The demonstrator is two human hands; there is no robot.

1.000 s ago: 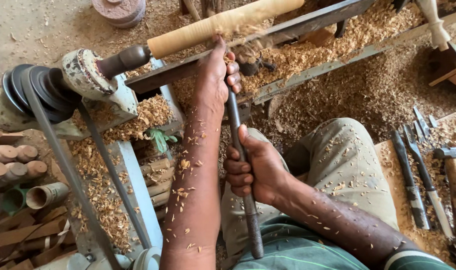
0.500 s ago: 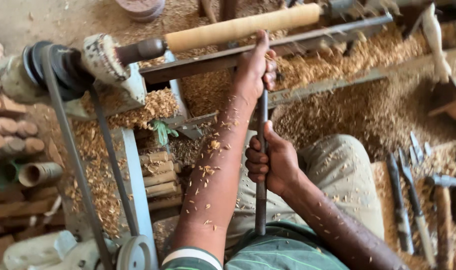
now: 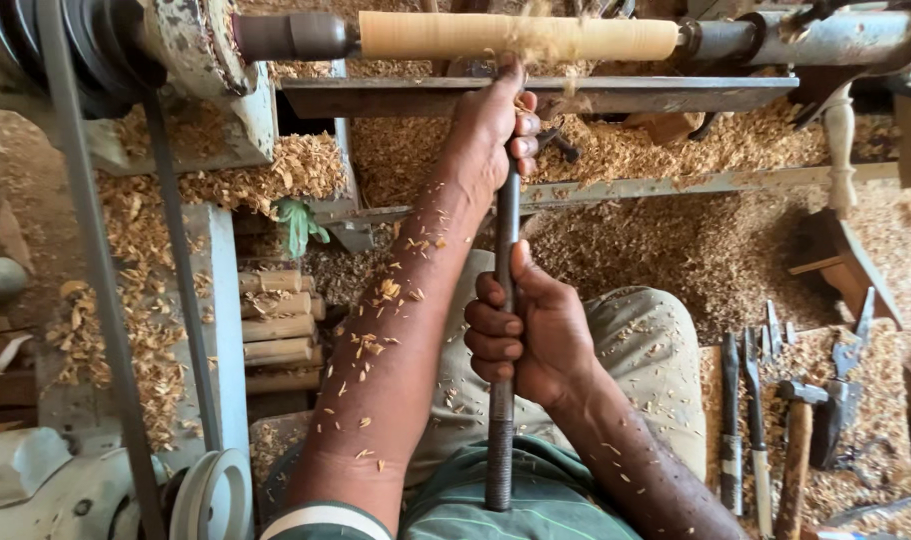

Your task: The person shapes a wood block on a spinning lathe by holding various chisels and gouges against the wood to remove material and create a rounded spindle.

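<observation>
A pale wooden cylinder (image 3: 520,36) spins between the lathe's headstock (image 3: 190,45) and tailstock (image 3: 805,38). Below it runs a flat steel tool rest (image 3: 665,95). My left hand (image 3: 490,125) grips the front of a long dark metal turning chisel (image 3: 502,400) at the rest, where chips fly off the wood. My right hand (image 3: 525,335) clasps the chisel's shaft farther back, above my lap. Shavings cling to both forearms.
Wood shavings (image 3: 695,240) cover the bed and floor. A drive belt (image 3: 100,290) runs down to a pulley (image 3: 210,495) at the left. Short turned sticks (image 3: 275,330) are stacked near it. Chisels (image 3: 740,420) and a hammer (image 3: 797,450) lie at the right.
The view has shifted so the lathe sits higher and more level in frame. Both hands keep their grip on the chisel, its tip still against the spinning wood.
</observation>
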